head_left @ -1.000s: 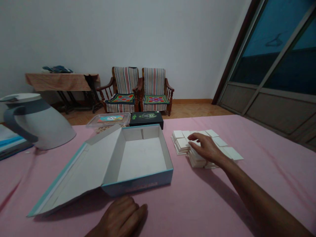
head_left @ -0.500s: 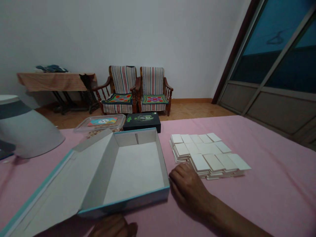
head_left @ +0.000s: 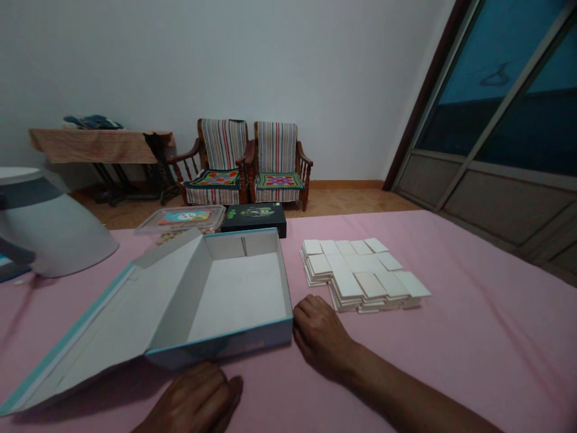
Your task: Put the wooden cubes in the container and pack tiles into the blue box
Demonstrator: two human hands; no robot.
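An open cardboard box (head_left: 237, 294) with a white inside and light blue edges sits in front of me, its lid (head_left: 112, 319) folded out to the left. Just beyond the box's near right corner, my right hand (head_left: 321, 334) rests on the cloth with its fingers curled in and nothing seen in them. My left hand (head_left: 192, 400) lies closed on the cloth in front of the box's near wall, thumb toward the right. To the right of the box, white rectangular cards or tiles (head_left: 360, 270) lie in low stacks placed side by side in rows.
A pink cloth (head_left: 473, 361) covers the table. Behind the box are a clear plastic container (head_left: 180, 219) and a black box (head_left: 255, 218). A grey-and-white jug-like object (head_left: 67, 234) stands at left. Two wooden armchairs (head_left: 274, 156) are against the wall.
The view has tilted slightly, so the box and card stacks appear higher and a little further left. More of my left hand shows. Both hands remain curled.
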